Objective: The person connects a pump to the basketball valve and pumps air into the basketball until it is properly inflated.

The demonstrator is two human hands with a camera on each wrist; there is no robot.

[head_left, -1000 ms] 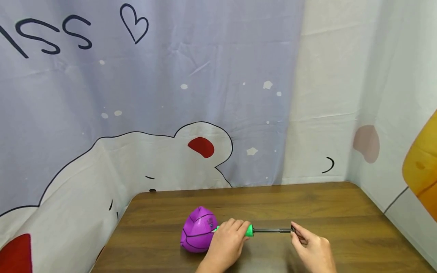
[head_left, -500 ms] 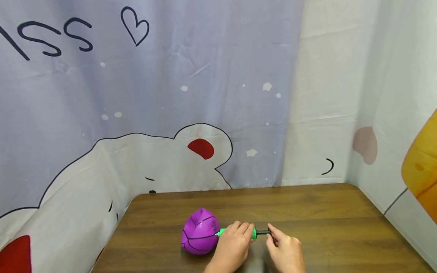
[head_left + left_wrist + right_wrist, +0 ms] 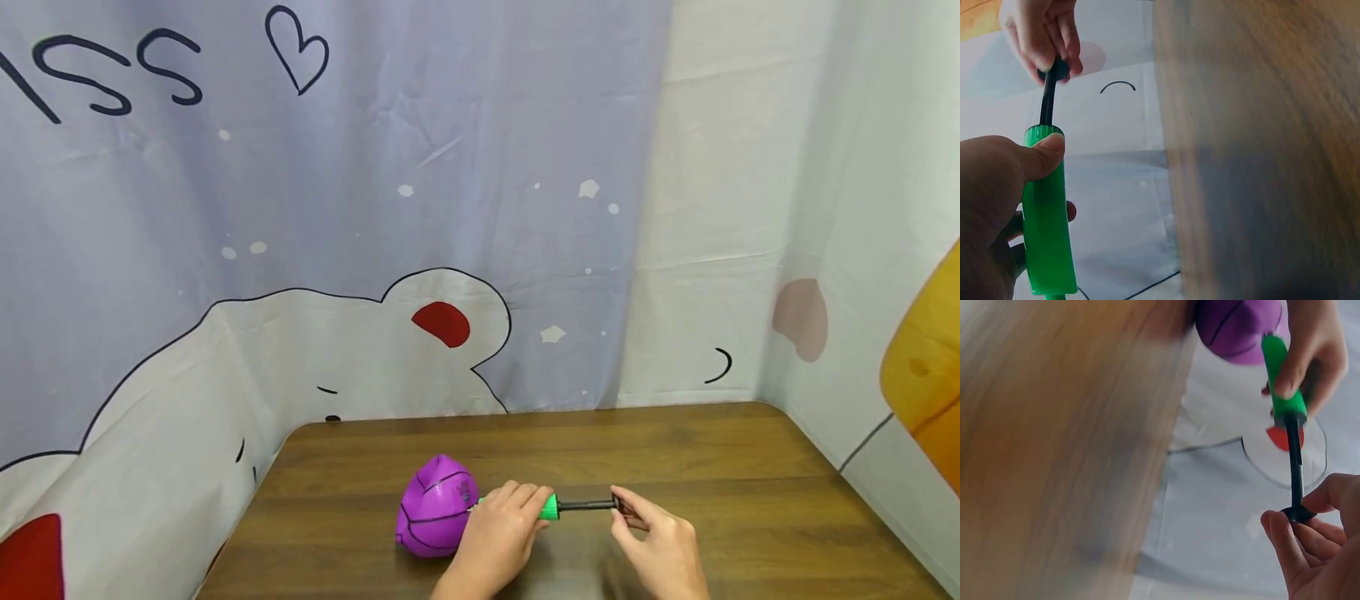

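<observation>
A purple ball (image 3: pixel 435 518) with black lines rests on the table, its top dented and creased. My left hand (image 3: pixel 497 535) grips the green barrel of a hand pump (image 3: pixel 550 507), whose tip points at the ball's right side. In the head view the left fingers cover most of the barrel. The left wrist view shows the thumb along the green barrel (image 3: pixel 1047 231). To the right, my right hand (image 3: pixel 662 542) pinches the black end knob (image 3: pixel 1298 514) of the pump's rod. Part of the black rod (image 3: pixel 587 505) shows between the two hands.
The brown wooden table (image 3: pixel 712 467) extends around the hands. Behind it and along its sides hangs a printed cloth (image 3: pixel 450 167) with cartoon shapes. No other loose objects are visible on the tabletop.
My right hand first pushed the rod left into the barrel, then drew it partly back out to the right. My left hand and the ball shifted only slightly.
</observation>
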